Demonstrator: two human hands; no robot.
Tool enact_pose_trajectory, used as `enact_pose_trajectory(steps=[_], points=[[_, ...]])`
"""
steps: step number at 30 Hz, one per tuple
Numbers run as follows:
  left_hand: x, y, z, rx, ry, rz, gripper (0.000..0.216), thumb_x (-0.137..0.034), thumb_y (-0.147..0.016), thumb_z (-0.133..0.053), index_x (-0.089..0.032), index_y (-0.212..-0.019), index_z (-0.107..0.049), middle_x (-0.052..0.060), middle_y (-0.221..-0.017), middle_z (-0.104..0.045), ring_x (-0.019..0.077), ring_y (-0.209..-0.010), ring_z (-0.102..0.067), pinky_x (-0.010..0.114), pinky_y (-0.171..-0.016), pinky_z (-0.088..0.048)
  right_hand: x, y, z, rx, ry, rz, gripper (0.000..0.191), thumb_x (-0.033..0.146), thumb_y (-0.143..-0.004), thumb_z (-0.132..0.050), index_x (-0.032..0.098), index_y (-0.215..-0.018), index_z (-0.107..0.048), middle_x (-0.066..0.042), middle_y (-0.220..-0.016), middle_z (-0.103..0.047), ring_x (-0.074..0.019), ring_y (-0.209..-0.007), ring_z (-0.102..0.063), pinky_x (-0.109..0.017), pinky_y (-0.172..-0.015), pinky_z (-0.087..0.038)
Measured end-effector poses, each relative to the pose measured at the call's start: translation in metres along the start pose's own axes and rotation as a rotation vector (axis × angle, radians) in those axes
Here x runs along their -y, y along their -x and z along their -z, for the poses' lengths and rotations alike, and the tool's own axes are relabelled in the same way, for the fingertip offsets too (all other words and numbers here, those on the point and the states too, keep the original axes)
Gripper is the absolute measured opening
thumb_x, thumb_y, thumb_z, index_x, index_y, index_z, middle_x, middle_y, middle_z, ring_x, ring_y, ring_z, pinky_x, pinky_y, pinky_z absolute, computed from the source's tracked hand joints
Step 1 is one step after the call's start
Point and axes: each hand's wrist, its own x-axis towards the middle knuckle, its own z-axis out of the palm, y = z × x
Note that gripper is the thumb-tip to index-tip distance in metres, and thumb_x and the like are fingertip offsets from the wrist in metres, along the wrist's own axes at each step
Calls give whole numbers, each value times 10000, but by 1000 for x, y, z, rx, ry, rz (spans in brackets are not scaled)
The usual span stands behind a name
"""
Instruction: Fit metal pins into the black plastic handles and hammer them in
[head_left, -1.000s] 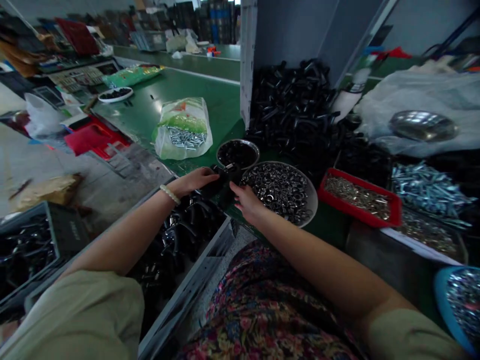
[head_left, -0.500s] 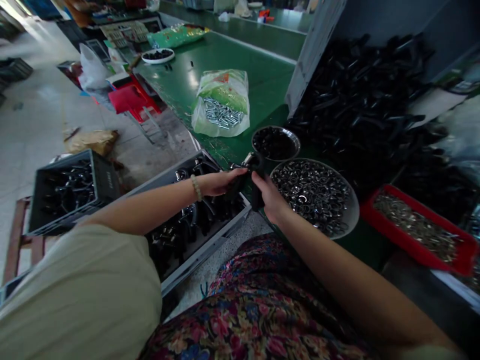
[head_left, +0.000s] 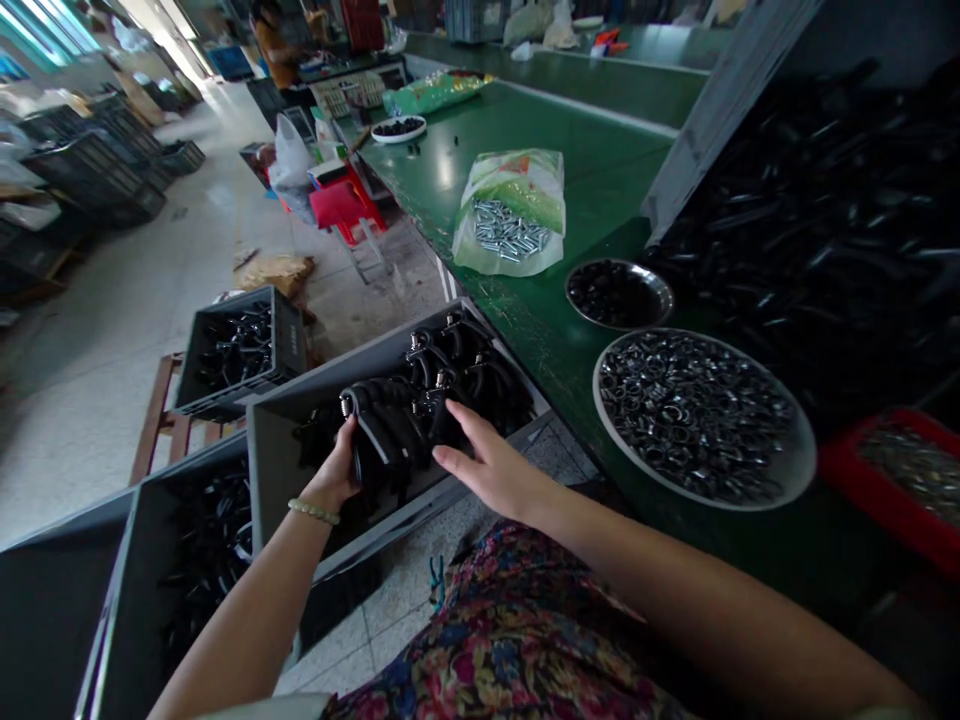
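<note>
My left hand is closed around the left end of a row of black hand grips, curved two-armed pieces with a metal coil spring at the top. Its fingers are partly hidden behind them. At the right of that row, my right hand has thumb and fingers apart with nothing between them. Its fingertips are close to another black grip; whether they touch it I cannot tell. Both hands are over a grey crate, where more black grips lie in the far right part.
On the green table stand a bowl of metal rings, a steel bowl of black pieces and a bag of screws. A red tray and a heap of black handles are at right. More crates stand left.
Both hands have moved from the table's edge down and left into the crate. The black grip they held together is now among those in the crate. My right hand has opened; the view has swung left.
</note>
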Motion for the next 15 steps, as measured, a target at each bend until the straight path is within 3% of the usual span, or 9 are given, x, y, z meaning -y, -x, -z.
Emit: enact_pose_trajectory(steps=[3,7,11,15], points=[[-17,-38,13,-7,-45,-19,507,-633,-779,-534,-171,-958,-642,115,-767,-711,278,-834,-686,364,-699,-558,-18,24,28,-134,-104,-80,672,540,-847,-565,258,-1434,-398,-93,-1529,-340,-263,-1408,-304,-502,-1154,-218],[-50,-92,3,2,-93,-60,395,-491,-878,-466,-139,-936,-635,89,-691,-691,223,-759,-674,333,-741,-547,-50,60,60,-361,-207,-203,670,632,-773,-607,272,-1333,-534,-97,-1455,-459,-273,-1371,-376,-489,-1144,-259],[-70,-124,-18,18,-145,-64,511,-544,-921,-336,-127,-863,-627,52,-613,-655,187,-677,-641,309,-731,-535,-71,98,71,-503,-308,-333,657,679,-683,-663,271,-1197,-642,-121,-1384,-536,-314,-1313,-453,-509,-1087,-356],[-76,-126,-31,28,-240,-20,671,-666,-887,-261,-113,-800,-629,63,-590,-640,189,-646,-621,304,-687,-530,-86,131,69,-581,-396,-415,581,663,-680,-678,266,-1104,-685,-130,-1323,-588,-315,-1216,-551,-483,-1020,-437]])
